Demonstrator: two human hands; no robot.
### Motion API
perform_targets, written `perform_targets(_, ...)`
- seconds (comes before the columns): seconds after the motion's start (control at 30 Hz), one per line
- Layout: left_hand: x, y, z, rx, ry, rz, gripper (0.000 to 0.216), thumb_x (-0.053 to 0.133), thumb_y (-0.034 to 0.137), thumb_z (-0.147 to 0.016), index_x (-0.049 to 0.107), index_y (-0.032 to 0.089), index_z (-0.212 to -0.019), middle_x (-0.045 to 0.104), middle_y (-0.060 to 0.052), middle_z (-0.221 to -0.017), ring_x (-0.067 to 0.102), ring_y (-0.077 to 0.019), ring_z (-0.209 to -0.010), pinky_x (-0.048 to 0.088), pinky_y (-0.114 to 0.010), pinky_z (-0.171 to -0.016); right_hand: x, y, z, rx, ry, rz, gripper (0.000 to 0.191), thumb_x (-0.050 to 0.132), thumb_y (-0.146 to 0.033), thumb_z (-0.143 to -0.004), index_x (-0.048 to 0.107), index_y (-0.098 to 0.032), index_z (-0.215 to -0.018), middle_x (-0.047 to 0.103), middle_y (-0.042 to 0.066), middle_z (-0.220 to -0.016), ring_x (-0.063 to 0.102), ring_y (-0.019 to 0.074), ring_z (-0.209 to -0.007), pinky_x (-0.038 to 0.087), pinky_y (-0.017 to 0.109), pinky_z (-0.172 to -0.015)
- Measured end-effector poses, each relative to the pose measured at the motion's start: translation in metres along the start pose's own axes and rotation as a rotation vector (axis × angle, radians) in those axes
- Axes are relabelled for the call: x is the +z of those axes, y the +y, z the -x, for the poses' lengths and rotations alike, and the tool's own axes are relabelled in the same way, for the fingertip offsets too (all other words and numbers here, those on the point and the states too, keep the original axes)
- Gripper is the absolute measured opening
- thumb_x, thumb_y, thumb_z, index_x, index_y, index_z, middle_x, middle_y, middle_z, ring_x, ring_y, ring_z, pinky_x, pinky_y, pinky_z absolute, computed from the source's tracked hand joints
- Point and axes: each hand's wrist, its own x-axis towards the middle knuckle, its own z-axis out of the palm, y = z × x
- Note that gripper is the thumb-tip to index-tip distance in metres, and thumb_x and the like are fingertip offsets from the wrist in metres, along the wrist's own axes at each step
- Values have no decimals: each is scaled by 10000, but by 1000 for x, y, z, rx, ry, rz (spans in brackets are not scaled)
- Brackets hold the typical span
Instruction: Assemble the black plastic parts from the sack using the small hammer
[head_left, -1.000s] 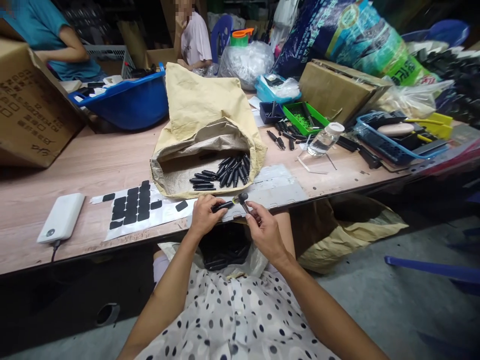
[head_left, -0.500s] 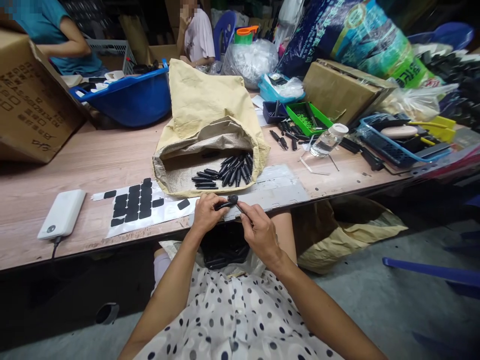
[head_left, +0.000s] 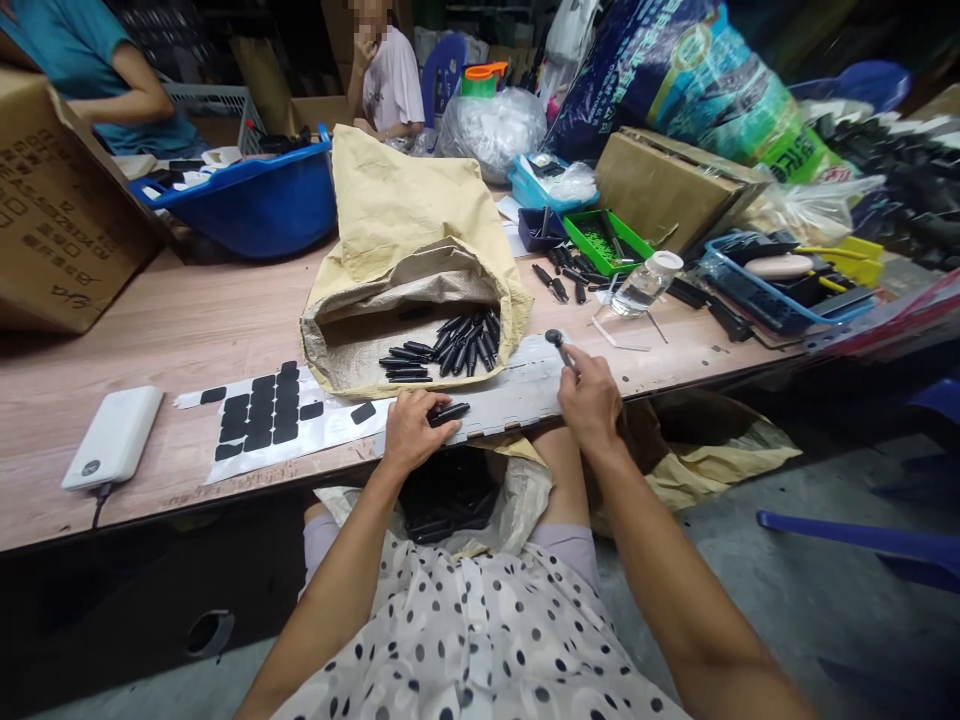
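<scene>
My left hand [head_left: 409, 432] rests at the table's front edge, fingers closed on a slim black plastic part [head_left: 448, 412]. My right hand [head_left: 591, 398] is further right, gripping a small tool with a round dark head [head_left: 556, 340] that points up and away. Between the hands lies a grey sheet [head_left: 525, 385]. Behind it an open tan paper sack [head_left: 409, 270] lies on its side with several more black parts [head_left: 442, 352] spilling inside. A plastic bag with black parts [head_left: 450, 500] sits on my lap.
A white backing sheet with several black pads [head_left: 262, 410] and a white power bank [head_left: 112, 436] lie to the left. A cardboard box [head_left: 60, 200], blue tub [head_left: 247, 205], green tray [head_left: 604, 238], clear bottle [head_left: 645, 283] and blue basket [head_left: 765, 290] crowd the table. Two people sit at the far side.
My right hand has pulled away to the right with the round-headed tool, leaving the black part in my left hand. The left hand has stayed at the table edge.
</scene>
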Motion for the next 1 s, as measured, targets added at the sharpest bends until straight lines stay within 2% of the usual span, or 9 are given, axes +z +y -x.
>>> perform_targets(0.17,-1,-3,-1,32,-4,-18,107,743,339,-800,756,276,-885,689,-19,-841,563,-232,-861,460,-371,-809,20,23,-50,126,-41,206,457,478,-121,-871,729,-238,-1235,589,118,-1001,547,256,-929,414,335,-754)
perform_targets(0.3,-12,-4,5,133,-12,91,110,702,336,-848,742,256,-912,685,-31,-850,592,-220,-862,488,-370,-814,35,22,-47,66,18,259,453,457,-152,-897,703,-240,-1267,576,136,-1043,517,276,-974,388,344,-748)
perform_targets(0.43,-14,1,34,314,18,209,155,651,351,-892,722,221,-937,683,-58,-857,626,-203,-820,533,-350,-755,39,18,-41,58,23,304,452,456,-163,-902,679,-237,-1289,574,143,-1079,500,283,-994,375,349,-753)
perform_targets(0.53,2,3,65,438,-90,202,161,635,330,-900,726,211,-959,678,-65,-855,646,-184,-766,547,-315,-688,38,17,-41,51,18,315,452,449,-162,-907,666,-231,-1297,575,147,-1092,497,285,-1004,373,356,-763)
perform_targets(0.7,27,8,92,415,-311,32,158,657,299,-875,739,226,-989,687,-49,-914,671,-165,-735,558,-284,-653,36,14,-41,61,0,319,455,443,-164,-919,656,-220,-1317,586,164,-1122,503,300,-1021,378,377,-777)
perform_targets(0.77,24,13,79,447,-331,55,174,672,328,-869,749,246,-1002,696,-50,-935,680,-174,-770,568,-293,-688,37,13,-40,55,-1,325,450,442,-168,-924,656,-217,-1316,587,168,-1121,502,300,-1013,375,380,-775)
perform_targets(0.83,14,19,47,444,-227,125,183,648,346,-892,753,247,-1005,704,-63,-928,679,-188,-819,570,-308,-722,38,14,-39,45,5,333,443,443,-173,-927,656,-212,-1314,588,167,-1116,501,297,-1005,370,375,-770)
perform_targets(0.93,-5,20,-28,237,66,111,206,567,338,-931,744,232,-942,710,-57,-892,652,-194,-805,555,-331,-737,41,15,-39,39,21,340,436,445,-173,-927,660,-201,-1305,587,163,-1098,501,289,-993,359,361,-759)
perform_targets(1.0,-16,14,-82,-10,194,-42,211,541,295,-926,737,218,-918,720,-72,-931,648,-218,-859,532,-366,-827,43,15,-39,36,27,339,431,445,-169,-926,664,-198,-1296,586,159,-1084,504,282,-979,353,354,-750)
